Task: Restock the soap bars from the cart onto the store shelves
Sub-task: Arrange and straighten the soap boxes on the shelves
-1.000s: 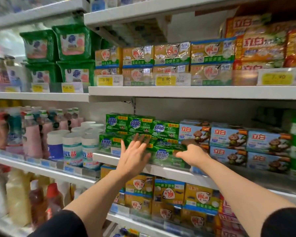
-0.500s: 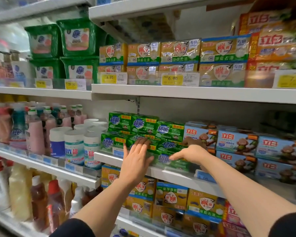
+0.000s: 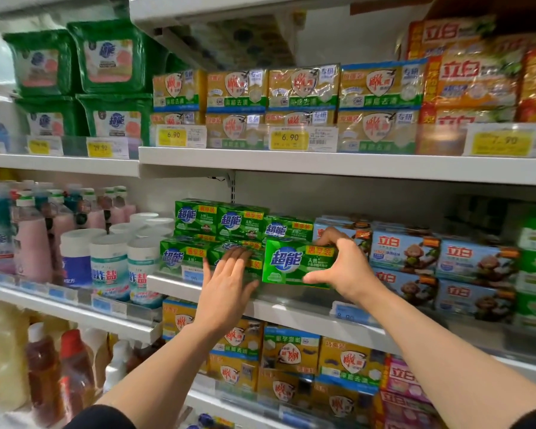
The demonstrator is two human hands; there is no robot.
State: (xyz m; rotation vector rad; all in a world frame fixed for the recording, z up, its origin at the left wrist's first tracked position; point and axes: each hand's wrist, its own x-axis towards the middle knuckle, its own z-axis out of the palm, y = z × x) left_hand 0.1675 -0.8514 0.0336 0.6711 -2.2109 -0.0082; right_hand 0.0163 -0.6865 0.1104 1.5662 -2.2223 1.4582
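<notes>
The right hand (image 3: 348, 269) grips a green soap pack (image 3: 297, 263) printed 超能, thumb beneath and fingers over its top, at the front edge of the middle shelf (image 3: 291, 314). The left hand (image 3: 228, 281) lies flat, fingers straight, against the neighbouring green packs (image 3: 183, 255). Half a second ago this pack sat lower in the row; now it stands lifted, face outward. Blue 立白 boxes (image 3: 404, 250) lie just right; tags above read 6.90 (image 3: 290, 137)
</notes>
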